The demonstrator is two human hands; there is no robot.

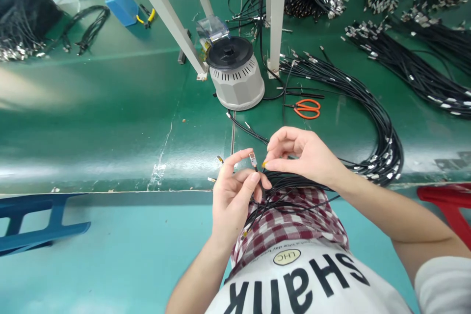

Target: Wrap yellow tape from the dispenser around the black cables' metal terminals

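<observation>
My left hand point(233, 196) pinches a black cable point(256, 176) between thumb and fingers, just below its small metal connector point(253, 159). My right hand point(301, 154) hovers beside that connector, curled over a bundle of black cables point(283, 187). Its thumb and index fingertips nearly meet around a tiny yellow speck, too small to identify. The bundle droops across my lap, on red-and-white checked fabric point(287, 221). Several loose cable ends with metal or gold tips stick out near my hands.
On the green workbench point(121, 127) stand a grey round machine with a black lid point(235, 73) and orange-handled scissors point(306, 108). Coils of metal-tipped black cables point(382, 152) lie to the right. White posts point(275, 10) rise behind. Yellow-handled pliers point(146, 17) lie far left.
</observation>
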